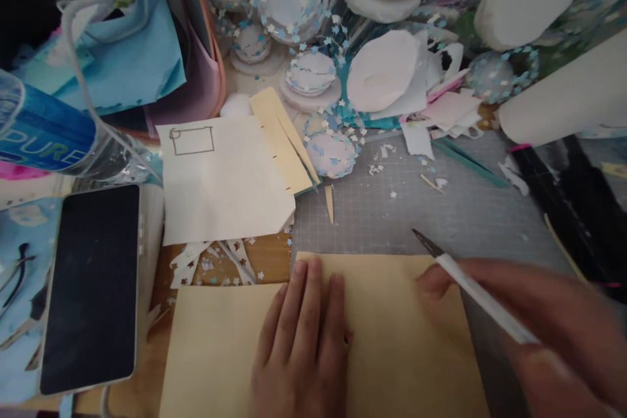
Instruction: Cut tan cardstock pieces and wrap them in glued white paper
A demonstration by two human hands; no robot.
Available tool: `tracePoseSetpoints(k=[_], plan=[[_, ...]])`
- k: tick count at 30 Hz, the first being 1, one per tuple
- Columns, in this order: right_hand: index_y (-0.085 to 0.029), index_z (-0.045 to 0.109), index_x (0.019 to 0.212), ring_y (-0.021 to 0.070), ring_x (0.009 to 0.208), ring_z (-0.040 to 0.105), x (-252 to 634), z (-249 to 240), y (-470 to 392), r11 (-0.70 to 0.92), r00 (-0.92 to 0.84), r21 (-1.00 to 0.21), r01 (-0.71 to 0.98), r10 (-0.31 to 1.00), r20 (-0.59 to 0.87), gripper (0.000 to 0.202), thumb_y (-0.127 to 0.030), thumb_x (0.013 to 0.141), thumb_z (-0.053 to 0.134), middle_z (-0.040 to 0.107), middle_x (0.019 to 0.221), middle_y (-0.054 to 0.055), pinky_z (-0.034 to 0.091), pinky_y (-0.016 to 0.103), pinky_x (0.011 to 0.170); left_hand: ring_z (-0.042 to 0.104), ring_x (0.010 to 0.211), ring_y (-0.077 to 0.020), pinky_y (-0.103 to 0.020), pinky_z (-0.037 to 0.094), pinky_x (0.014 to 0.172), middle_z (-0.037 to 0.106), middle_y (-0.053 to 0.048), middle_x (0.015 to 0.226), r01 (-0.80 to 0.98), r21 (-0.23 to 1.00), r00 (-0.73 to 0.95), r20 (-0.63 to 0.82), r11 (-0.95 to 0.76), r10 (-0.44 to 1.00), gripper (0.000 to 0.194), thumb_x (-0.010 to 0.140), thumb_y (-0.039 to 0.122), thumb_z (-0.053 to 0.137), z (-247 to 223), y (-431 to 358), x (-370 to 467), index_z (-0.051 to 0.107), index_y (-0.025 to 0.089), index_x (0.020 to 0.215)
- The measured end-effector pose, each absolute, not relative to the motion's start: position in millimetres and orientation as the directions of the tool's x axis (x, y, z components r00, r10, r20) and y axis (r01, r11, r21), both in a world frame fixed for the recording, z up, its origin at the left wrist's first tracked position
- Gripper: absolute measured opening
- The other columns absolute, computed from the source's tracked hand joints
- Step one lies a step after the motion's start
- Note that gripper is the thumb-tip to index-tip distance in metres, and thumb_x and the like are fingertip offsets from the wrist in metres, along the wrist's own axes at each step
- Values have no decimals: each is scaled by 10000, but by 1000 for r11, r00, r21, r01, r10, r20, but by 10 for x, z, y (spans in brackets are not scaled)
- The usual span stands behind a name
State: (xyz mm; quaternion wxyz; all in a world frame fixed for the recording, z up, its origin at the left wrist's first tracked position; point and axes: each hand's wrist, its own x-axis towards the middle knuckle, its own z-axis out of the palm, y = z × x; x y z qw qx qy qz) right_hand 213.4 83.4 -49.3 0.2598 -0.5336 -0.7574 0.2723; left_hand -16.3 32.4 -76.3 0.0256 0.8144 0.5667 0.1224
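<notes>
Your left hand presses tan paper flat | right hand, apart, grips pointed tool | steer its tip clear of the left.

The phone lies left of the paper sheets, the water bottle behind it; the markers sit on the cutting mat, over at the right
</notes>
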Motion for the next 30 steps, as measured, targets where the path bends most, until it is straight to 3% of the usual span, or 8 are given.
tracePoseSetpoints(k=[3,7,12,17,24,30], plan=[[-285,520,1198,208,796,682,2033,-384,1012,192,-257,-791,581,965,46,286,-327,946,391,669,907,62,596,268,615,399,1352,-268,-359,288,1100,486,-161,1421,915,161,343,178,-371,922,429,920,160,449,-761,329,-164,499,100,1342],[-289,547,919,116,513,583,1687,-381,1203,68,-240,-901,429,970,-41,91,-218,877,510,619,680,-29,470,175,403,371,1366,-278,-371,280,1094,460,-174,1439,906,163,365,171,-391,915,450,922,167,447,-756,335,-186,472,80,1363],[-241,524,795,98,471,497,1568,-570,1231,-34,-247,-961,274,963,-105,62,-192,825,549,550,619,-35,388,183,383,342,1379,-282,-372,277,1089,454,-184,1439,898,188,370,165,-397,914,458,919,159,443,-771,344,-204,466,75,1369],[-221,509,739,92,499,435,1614,-626,1184,60,-347,-958,281,937,-43,108,-129,778,551,508,624,-33,328,214,426,352,1373,-274,-371,269,1095,462,-178,1431,900,234,334,169,-367,927,433,940,159,402,-770,337,-168,482,85,1358],[-213,541,744,68,467,380,1560,-581,1149,-22,-296,-918,397,943,-150,87,-126,745,551,525,614,-43,282,212,424,372,1362,-251,-362,271,1102,491,-159,1408,909,284,259,192,-306,947,398,965,170,373,-762,332,-109,512,111,1334],[-199,523,699,68,471,409,1589,-553,1216,31,-333,-956,292,940,-71,107,-101,735,548,501,594,-43,307,193,410,375,1362,-253,-365,268,1107,488,-156,1413,909,287,259,175,-300,950,399,958,171,373,-758,329,-115,519,114,1325]])
